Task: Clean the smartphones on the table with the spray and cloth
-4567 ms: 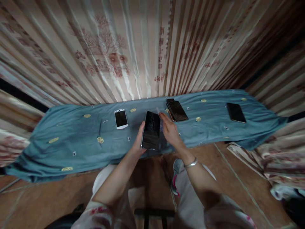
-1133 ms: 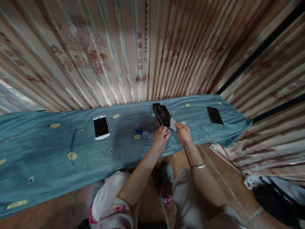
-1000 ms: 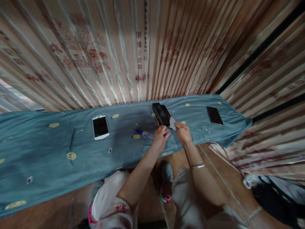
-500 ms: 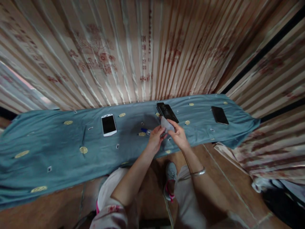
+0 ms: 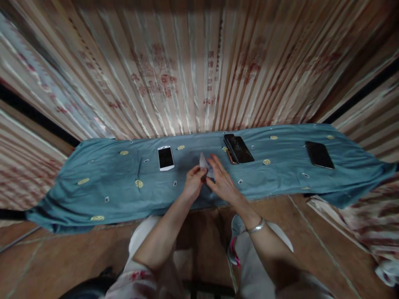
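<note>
Cloth, a small pale grey wiping piece (image 5: 205, 165), sits pinched between both hands above the near edge of the blue patterned tablecloth (image 5: 102, 182). The left hand (image 5: 193, 187) closes thumb and fingers on its lower corner; the right hand (image 5: 222, 182) grips it from the 3 o'clock side. At 2 o'clock lies a stack of dark cracked phones (image 5: 238, 148), at 10 o'clock a white phone (image 5: 165, 158), far at 3 o'clock a black phone (image 5: 319, 154).

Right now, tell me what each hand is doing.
Left hand: closed, pinching the small cloth.
Right hand: fingers on the same cloth, grip partly hidden.
</note>
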`<action>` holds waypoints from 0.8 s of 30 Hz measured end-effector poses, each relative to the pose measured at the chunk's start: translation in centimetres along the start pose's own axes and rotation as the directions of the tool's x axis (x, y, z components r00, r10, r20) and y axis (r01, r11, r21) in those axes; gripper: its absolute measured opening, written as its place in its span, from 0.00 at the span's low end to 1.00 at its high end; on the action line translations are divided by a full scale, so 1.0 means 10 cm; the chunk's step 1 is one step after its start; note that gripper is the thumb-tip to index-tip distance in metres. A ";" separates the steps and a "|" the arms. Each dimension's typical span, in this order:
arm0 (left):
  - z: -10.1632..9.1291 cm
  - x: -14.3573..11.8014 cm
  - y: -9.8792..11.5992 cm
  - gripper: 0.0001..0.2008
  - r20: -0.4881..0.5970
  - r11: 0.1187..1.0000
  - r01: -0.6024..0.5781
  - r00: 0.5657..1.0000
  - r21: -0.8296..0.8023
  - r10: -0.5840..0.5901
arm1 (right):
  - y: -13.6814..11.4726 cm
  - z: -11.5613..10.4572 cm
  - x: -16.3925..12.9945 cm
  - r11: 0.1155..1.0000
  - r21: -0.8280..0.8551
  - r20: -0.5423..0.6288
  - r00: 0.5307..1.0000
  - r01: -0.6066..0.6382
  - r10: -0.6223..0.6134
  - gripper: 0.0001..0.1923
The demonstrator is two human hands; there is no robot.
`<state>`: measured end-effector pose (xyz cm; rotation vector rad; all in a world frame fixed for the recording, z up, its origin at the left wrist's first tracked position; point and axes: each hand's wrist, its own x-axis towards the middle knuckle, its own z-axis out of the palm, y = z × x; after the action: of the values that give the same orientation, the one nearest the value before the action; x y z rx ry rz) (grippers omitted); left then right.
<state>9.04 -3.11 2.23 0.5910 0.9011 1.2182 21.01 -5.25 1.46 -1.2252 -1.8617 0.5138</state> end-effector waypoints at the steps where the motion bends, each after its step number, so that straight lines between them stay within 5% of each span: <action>1: -0.04 -0.02 0.04 0.14 -0.012 1.000 -0.014 1.000 0.006 0.014 | -0.03 0.04 0.01 1.000 -0.004 -0.001 1.000 0.004 -0.004 0.31; 5: -0.18 -0.10 0.20 0.15 -0.034 1.000 -0.027 0.999 0.001 0.027 | -0.10 0.19 0.05 0.998 0.066 -0.033 0.999 -0.007 0.010 0.21; 9: -0.34 -0.17 0.30 0.13 -0.002 0.999 -0.037 0.999 -0.005 0.037 | -0.08 0.36 0.16 0.941 0.322 -0.125 0.981 -0.101 0.148 0.15; 11: -0.42 -0.18 0.32 0.13 -0.015 0.996 -0.078 0.997 0.052 0.079 | -0.07 0.46 0.23 0.824 0.524 -0.100 0.944 -0.217 0.313 0.13; 13: -0.49 -0.16 0.33 0.14 -0.055 0.979 -0.140 0.987 0.150 0.149 | -0.07 0.57 0.27 0.614 0.715 0.011 0.883 -0.335 0.469 0.13; 17: -0.62 -0.09 0.32 0.15 -0.112 0.897 -0.284 0.934 0.338 0.338 | -0.15 0.74 0.32 0.258 0.870 0.234 0.813 -0.420 0.534 0.12; 21: -0.71 -0.07 0.38 0.12 -0.092 0.847 -0.317 0.916 0.427 0.389 | -0.26 0.79 0.34 0.159 0.890 0.302 0.813 -0.428 0.498 0.15; 24: -0.74 -0.09 0.46 0.10 -0.086 0.837 -0.324 0.913 0.442 0.399 | -0.31 0.78 0.34 0.213 0.883 0.286 0.838 -0.419 0.466 0.18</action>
<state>0.27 -3.31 2.24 1.0516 1.2570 1.4429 12.28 -2.80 0.61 -0.8573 -0.7454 1.6107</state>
